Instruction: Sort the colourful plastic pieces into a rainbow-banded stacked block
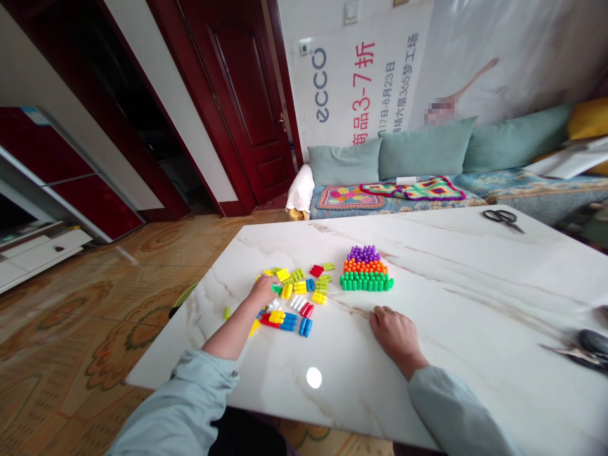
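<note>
On a white marble worktop point(427, 266), the left hand point(264, 289) curls loosely into a scattered pile of coloured plastic pegs point(294, 294), whether gripping one cannot be told, while the right hand point(395, 332) rests flat and empty near a stacked purple, orange and green peg block point(366, 269).

The room is bright with soft daylight. The white table point(427, 266) shines, and one small round spot of glare sits low in the middle of the frame. Shadows are faint and soft. The open doorway point(133, 82) at the upper left is dark. The picture bends at the edges, so the door and the floor lean and stretch. The right edge is blurry, and the dark things there look smeared. A small patch on the wall poster point(380, 69) is blurred out.
</note>
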`<state>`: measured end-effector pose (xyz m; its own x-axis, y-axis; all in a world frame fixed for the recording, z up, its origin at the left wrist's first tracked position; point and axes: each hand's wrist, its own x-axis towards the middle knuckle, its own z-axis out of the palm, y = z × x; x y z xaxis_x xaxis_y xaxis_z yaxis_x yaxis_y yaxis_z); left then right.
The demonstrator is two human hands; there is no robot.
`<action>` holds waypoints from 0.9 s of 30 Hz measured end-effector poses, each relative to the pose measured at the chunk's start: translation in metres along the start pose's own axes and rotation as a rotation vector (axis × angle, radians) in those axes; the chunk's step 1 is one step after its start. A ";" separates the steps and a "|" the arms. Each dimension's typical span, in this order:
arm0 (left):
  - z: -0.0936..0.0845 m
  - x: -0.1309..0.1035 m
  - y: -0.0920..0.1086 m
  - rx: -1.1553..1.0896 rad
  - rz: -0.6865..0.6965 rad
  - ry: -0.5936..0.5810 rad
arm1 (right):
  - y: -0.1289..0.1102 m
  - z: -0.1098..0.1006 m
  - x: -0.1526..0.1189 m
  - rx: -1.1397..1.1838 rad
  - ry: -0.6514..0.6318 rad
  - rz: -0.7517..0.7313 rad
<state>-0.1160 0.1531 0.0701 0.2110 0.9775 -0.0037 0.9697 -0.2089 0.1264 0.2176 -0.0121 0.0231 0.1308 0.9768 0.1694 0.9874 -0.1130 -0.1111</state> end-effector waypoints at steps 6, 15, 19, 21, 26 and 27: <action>0.014 0.003 0.010 -0.029 0.004 -0.042 | 0.000 -0.001 0.000 -0.004 -0.001 -0.007; -0.006 -0.016 0.050 -0.198 -0.006 0.150 | 0.000 0.000 0.000 -0.003 0.006 -0.003; 0.012 -0.041 0.103 -0.371 0.170 0.101 | 0.001 0.001 0.000 0.000 0.009 -0.002; 0.027 -0.054 0.131 -0.441 0.242 0.078 | 0.001 0.002 0.000 0.003 0.014 -0.002; 0.057 -0.082 0.169 -0.607 0.303 0.162 | 0.001 0.006 0.001 0.012 0.036 0.002; 0.062 -0.086 0.168 -0.647 0.310 0.201 | 0.001 0.007 0.001 0.017 0.044 0.007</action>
<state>0.0362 0.0323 0.0306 0.3770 0.8762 0.3004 0.5905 -0.4772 0.6508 0.2183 -0.0103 0.0167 0.1419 0.9670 0.2115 0.9849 -0.1164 -0.1285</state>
